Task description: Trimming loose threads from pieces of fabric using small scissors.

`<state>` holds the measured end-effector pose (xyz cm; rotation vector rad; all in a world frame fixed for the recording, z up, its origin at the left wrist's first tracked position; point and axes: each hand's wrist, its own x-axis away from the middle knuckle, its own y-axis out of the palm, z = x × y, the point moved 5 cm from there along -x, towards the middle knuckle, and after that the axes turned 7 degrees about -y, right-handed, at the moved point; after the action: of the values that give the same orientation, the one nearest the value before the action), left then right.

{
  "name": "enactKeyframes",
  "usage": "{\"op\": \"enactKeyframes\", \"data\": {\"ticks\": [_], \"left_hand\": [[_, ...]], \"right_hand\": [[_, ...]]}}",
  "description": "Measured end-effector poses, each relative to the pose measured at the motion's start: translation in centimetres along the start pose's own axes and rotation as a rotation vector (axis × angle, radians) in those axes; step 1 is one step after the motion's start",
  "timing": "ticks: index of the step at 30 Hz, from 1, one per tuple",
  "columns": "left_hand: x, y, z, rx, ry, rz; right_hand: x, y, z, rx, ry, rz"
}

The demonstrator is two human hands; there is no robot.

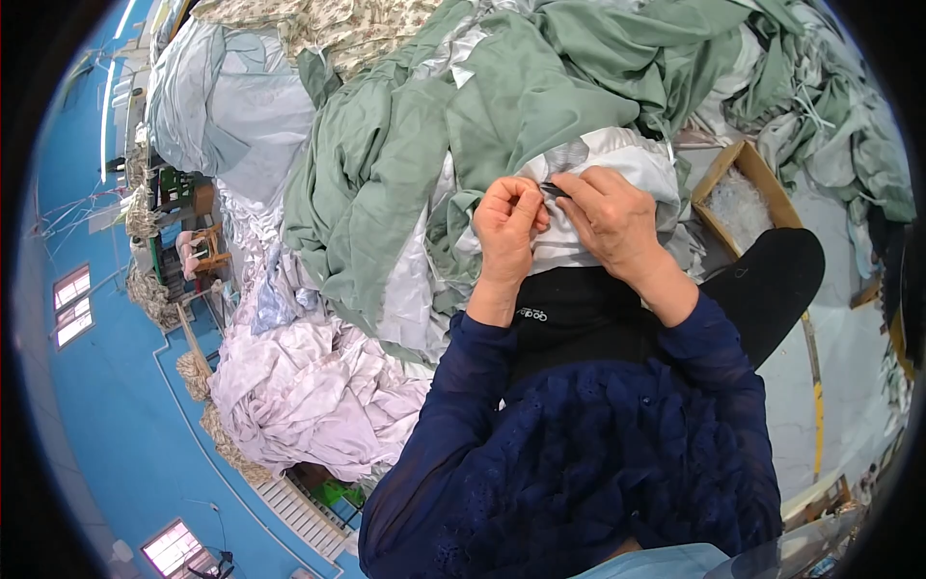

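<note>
In the head view we see both of our hands meeting just above the centre of the frame, on a fold of white and grey fabric (617, 164) that lies across our lap. Our left hand (508, 224) is curled, its fingertips pinched on the edge of the cloth. Our right hand (612, 214) lies just beside it, fingers closed on a small dark tool (555, 188) whose tip shows between the 2 hands; we cannot tell exactly what kind of tool it is. The hands touch or nearly touch at the fingertips.

Above and to the left of the hands, a large heap of sage-green cloth (463, 116) fills the upper middle of the frame and drapes down toward centre left. In the upper left sits a pale blue-grey bundle (227, 106). At lower left lies a mound of pale lilac fabric (309, 386). To the right of the hands, at upper right, stands an open cardboard box (725, 169) with white scraps inside. The lower centre shows our dark blue lace sleeves (579, 434), and the blue floor (116, 425) runs along the left edge.
</note>
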<state>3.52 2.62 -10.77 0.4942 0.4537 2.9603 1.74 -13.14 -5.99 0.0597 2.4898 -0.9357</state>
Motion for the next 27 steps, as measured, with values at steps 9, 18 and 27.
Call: {"op": "enactKeyframes", "data": {"ticks": [9, 18, 27], "left_hand": [[0.0, 0.3, 0.1, -0.007, 0.009, 0.002], [0.4, -0.3, 0.4, 0.015, 0.011, 0.02], [4.7, 9.8, 3.7, -0.558, 0.268, -0.325]], "right_hand": [[0.2, 0.3, 0.2, 0.025, -0.005, 0.022], [0.4, -1.0, 0.3, -0.049, 0.025, 0.046], [6.1, -7.6, 5.5, -0.333, 0.344, 0.281]]}}
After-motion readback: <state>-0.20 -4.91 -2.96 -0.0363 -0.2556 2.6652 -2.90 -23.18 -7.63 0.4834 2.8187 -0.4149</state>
